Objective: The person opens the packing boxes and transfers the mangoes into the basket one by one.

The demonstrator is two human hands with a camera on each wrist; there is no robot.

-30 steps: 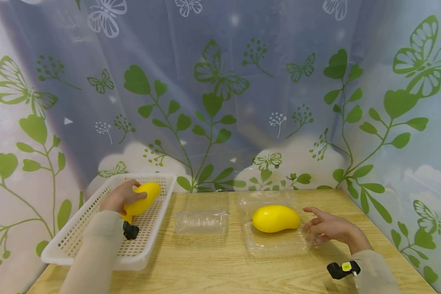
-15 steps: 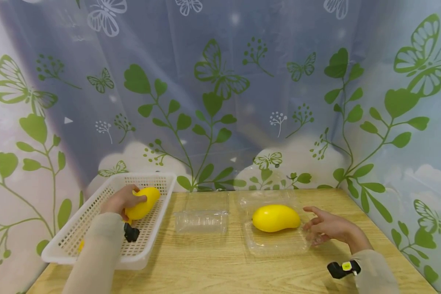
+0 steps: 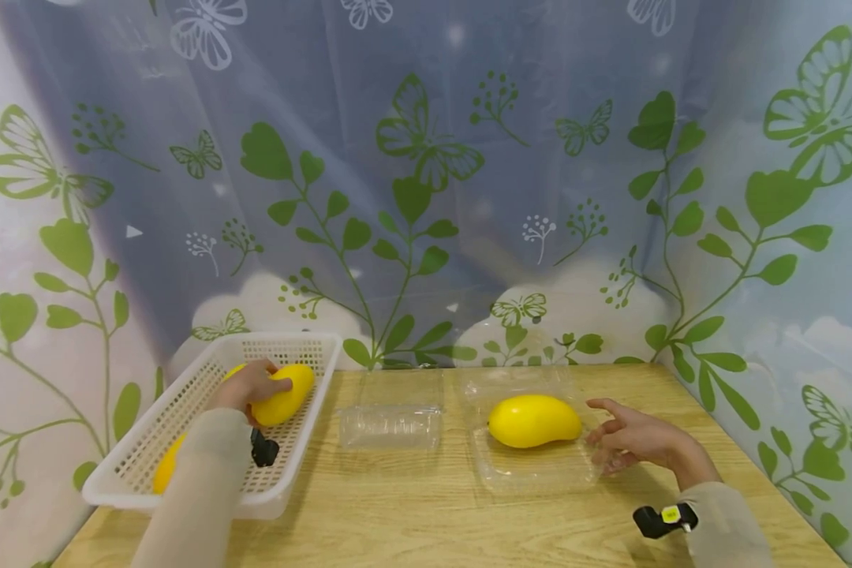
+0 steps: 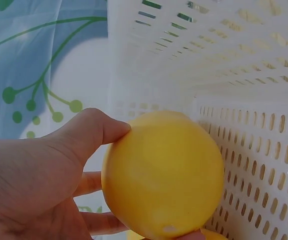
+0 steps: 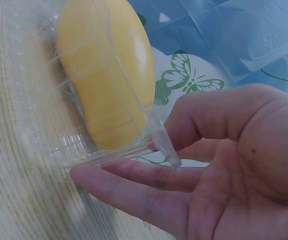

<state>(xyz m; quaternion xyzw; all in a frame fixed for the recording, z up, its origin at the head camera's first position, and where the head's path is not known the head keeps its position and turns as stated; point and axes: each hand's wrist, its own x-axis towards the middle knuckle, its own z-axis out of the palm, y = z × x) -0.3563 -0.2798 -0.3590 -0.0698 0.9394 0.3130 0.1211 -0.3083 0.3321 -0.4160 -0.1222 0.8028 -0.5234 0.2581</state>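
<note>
My left hand (image 3: pixel 250 386) grips a yellow mango (image 3: pixel 284 396) inside the white slatted basket (image 3: pixel 284 501) at the left. In the left wrist view, the thumb and fingers of the left hand (image 4: pixel 44 185) curl round the end of this mango (image 4: pixel 163 175). At the right, another mango (image 3: pixel 534 421) lies in a clear plastic box (image 3: pixel 532 478) with its lid raised behind it. My right hand (image 3: pixel 642 438) pinches the right wall of that box. Up close, the right hand (image 5: pixel 223 155) has its thumb on the rim (image 5: pixel 166 142) and its fingers against the outside.
Another mango (image 3: pixel 168 465) lies at the basket's front left, partly covered by my sleeve, and more yellow shows behind my left hand. A second clear box (image 3: pixel 390 428) stands open between basket and mango box. A printed curtain (image 3: pixel 497 237) borders the wooden table (image 3: pixel 397 513).
My left hand has lowered the mango a little, then shifted slightly right with it. The sleeve now uncovers more of the mango at the basket's front left. The right hand stays still.
</note>
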